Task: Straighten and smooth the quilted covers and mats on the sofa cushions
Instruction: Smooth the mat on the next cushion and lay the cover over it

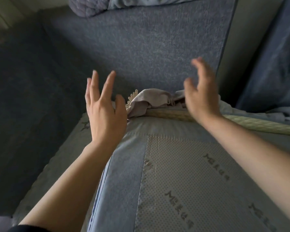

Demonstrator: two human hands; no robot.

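Note:
A grey-blue quilted cover with a dotted, lettered underside [182,173] lies over the seat cushion below me. At its far edge a bunched beige cloth with a fringe [147,102] is wedged against the blue sofa back cushion [140,47]. A pale green woven mat edge [251,126] runs to the right under my right forearm. My left hand [102,108] hovers left of the bunched cloth with fingers spread and straight, holding nothing. My right hand [201,94], blurred, is raised above the cloth's right end with loosely bent fingers, empty.
The dark blue sofa arm [23,97] rises on the left. A crumpled grey blanket [90,4] lies on top of the back cushion. Another blue cushion [275,64] stands at the right, with a pale gap beside it.

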